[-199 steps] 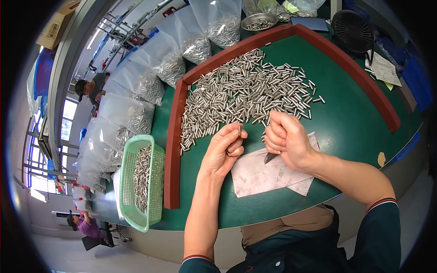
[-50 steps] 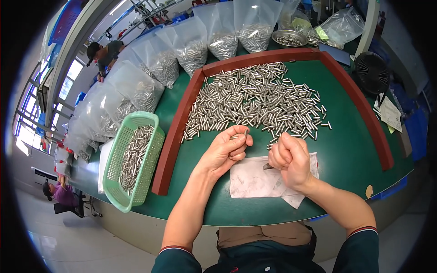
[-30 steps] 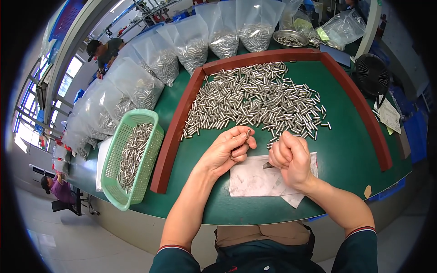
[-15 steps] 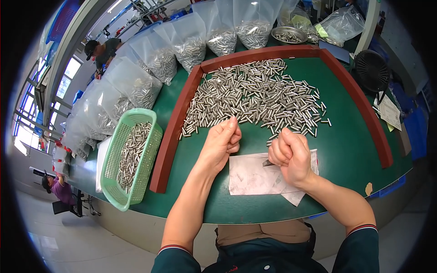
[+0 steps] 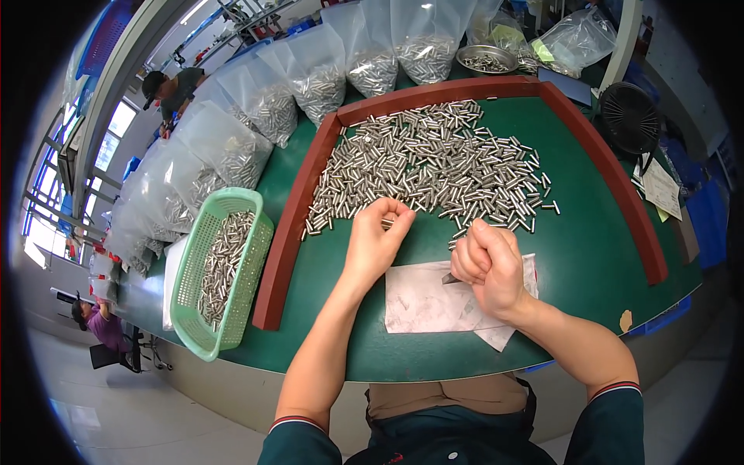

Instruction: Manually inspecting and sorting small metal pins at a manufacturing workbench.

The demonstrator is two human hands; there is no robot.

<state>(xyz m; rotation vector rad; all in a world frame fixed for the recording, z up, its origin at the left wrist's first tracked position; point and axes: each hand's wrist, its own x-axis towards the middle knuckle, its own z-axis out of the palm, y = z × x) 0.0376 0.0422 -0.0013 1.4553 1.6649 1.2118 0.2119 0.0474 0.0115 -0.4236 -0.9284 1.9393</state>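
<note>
Green felt covers the tabletop (image 5: 589, 263), which is fenced on three sides by a raised red-brown rim (image 5: 291, 232); the rim evidently keeps loose parts from rolling off. Nearest the person lies a sheet of white paper (image 5: 422, 298), flat on the felt beneath the right hand (image 5: 488, 267). That hand is closed into a fist around a small dark tool whose tip shows at its left side, just above the paper; what kind of tool it is cannot be told. The left hand (image 5: 376, 240) rests beside it, thumb and fingers pinched together at the near edge of the heap, apparently on one small metal pin, though the grip is partly hidden. Beyond both hands spreads the heap of short silvery metal pins (image 5: 434, 163), within easy reach. Left of the rim stands a pale green basket (image 5: 225, 267) part filled with similar pins, close to the left hand. Farther back, clear plastic bags (image 5: 310, 74) of pins line the edge. A black fan (image 5: 629, 116) sits at far right.
</note>
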